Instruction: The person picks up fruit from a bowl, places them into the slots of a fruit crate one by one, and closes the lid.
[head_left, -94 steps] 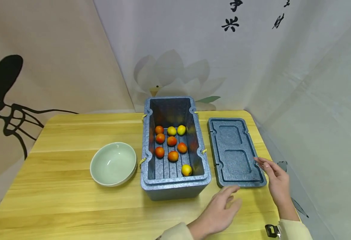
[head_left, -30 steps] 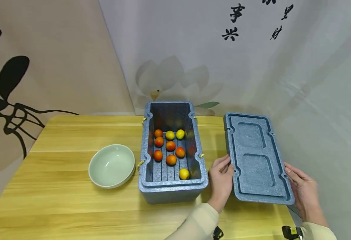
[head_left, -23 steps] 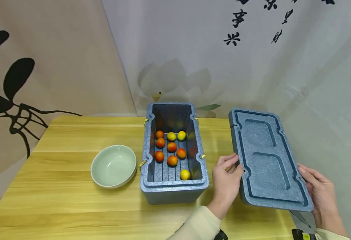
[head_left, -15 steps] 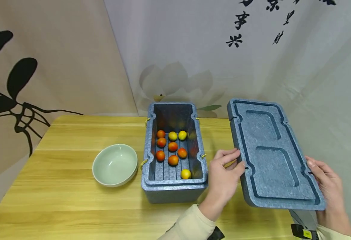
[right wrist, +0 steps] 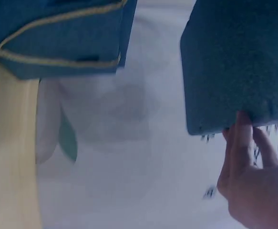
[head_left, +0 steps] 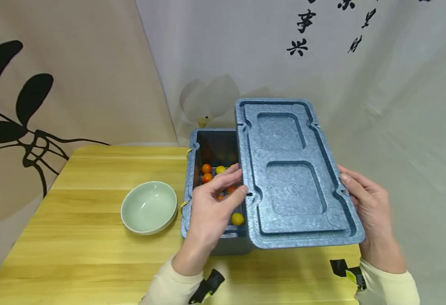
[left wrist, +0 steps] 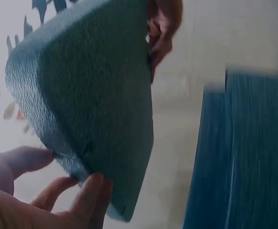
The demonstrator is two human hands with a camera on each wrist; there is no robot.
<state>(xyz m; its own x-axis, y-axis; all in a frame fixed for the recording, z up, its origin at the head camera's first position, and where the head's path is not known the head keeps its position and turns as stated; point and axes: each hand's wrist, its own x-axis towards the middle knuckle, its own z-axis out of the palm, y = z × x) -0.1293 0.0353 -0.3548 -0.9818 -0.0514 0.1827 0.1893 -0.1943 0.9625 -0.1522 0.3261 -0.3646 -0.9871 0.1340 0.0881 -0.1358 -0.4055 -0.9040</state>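
Lid of blue foam is held in the air, recessed inner face up, above the right part of the open box. Its long axis runs from near to far, parallel to the long axis of the box, and its far end sits higher than its near end. Its left edge overlaps the right side of the box opening.

Left hand: grip clamped on the left long edge of the lid at a notch, thumb on top, fingers curled beneath. Right hand: grip clamped on the right long edge, fingers over the rim. The wrist views are blurred but show fingers under the lid edge and fingertips against the lid's underside.

Box stands on the table and contains small red and yellow fruits. A green bowl stands just left of the box.

Black Chinese characters are printed on the backdrop. No brand or label shows on lid or box.
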